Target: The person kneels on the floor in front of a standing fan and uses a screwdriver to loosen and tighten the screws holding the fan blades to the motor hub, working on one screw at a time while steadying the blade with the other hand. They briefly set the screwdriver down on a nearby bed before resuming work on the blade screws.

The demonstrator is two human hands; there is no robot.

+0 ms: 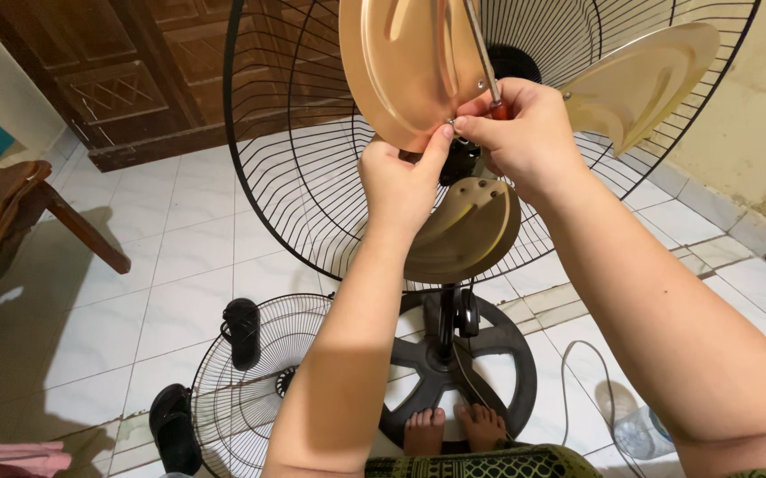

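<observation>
So, containers first: the only one around is a clear plastic bottle (642, 431) lying on the white tiled floor (179, 257) at the near right, and I honestly can't tell what's in it, if anything.

The main action is up top. The left hand (401, 181) is closed up, thumb and fingertips pinching at the base of the gold fan blade (410, 66), right where it meets the hub. The right hand (525, 133) is wrapped tight around a screwdriver (487, 71) with a red handle, its metal shaft running up and away past the blade. Both hands are touching each other at that same spot, so the blade base sits right between them, just above the left hand and to the left of the right one.

A second blade (644, 80) sticks out to the right, a third (467, 230) hangs below the hands. Behind it all is the black rear wire guard (286, 177). The round black base (507, 354) is on the floor near the bare feet (454, 429), with the loose front grille (241, 389) lying left of it, and two black sandals (243, 332) there too.
</observation>
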